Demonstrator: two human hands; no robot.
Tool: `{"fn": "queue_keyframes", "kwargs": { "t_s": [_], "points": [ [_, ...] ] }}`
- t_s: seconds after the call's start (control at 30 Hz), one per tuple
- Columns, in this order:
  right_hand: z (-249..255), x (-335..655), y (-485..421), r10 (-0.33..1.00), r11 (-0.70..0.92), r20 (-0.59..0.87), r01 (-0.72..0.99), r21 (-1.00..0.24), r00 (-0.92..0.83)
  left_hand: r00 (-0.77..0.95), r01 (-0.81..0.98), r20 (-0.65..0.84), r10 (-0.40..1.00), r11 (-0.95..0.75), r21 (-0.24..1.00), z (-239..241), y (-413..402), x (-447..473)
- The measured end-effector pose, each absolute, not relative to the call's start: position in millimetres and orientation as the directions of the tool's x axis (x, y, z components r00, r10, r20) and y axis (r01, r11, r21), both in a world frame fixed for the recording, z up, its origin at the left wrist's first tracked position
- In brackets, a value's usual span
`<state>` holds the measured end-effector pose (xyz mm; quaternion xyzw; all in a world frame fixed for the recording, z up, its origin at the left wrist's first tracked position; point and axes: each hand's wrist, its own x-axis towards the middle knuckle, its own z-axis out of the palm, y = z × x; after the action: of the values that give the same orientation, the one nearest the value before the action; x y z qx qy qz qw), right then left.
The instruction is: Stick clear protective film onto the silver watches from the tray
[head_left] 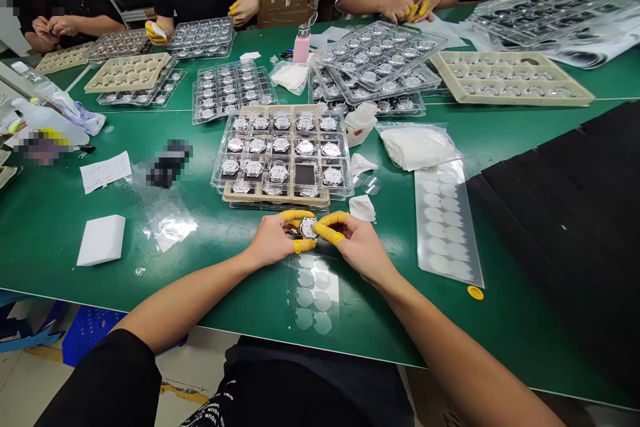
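Note:
My left hand [273, 240] and my right hand [357, 245] meet over the green table [45, 233], both pinching a small round silver watch case [308, 228] between thumbs and forefingers capped in yellow finger cots. Just beyond the hands stands a clear blister tray [283, 153] stacked on a beige tray, filled with several more silver watch cases; one pocket shows dark. Under and in front of my hands lies a clear sheet of round film stickers [313, 290].
A second sticker sheet [447, 220] and a bag of white wipes [417, 145] lie to the right, beside a black mat [565, 213]. A white foam block [101, 239] sits left. Other people's hands work at more trays [380, 57] across the table.

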<state>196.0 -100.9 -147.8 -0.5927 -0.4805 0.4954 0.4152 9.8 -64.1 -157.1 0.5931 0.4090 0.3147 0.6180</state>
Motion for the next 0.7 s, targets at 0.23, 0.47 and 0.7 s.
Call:
{"fn": "queue_keyframes", "kwargs": {
  "t_s": [0.23,0.47,0.7],
  "points": [
    [-150.3,194.4,-101.2,0.985,-0.171,-0.164,0.168,-0.971,0.056,0.462,0.111,-0.12,0.879,0.077,0.991,-159.8,-64.1,9.5],
    [-149.9,193.7,-102.0,0.986,-0.164,-0.153,0.18,-0.97,0.072,0.454,0.119,-0.117,0.883,0.07,0.99,-158.7,-65.2,9.7],
    [-153.1,194.3,-103.6,0.989,-0.146,-0.138,0.197,-0.969,0.055,0.45,0.121,-0.112,0.886,0.064,0.991,-158.8,-65.4,9.4]
  ]
}}
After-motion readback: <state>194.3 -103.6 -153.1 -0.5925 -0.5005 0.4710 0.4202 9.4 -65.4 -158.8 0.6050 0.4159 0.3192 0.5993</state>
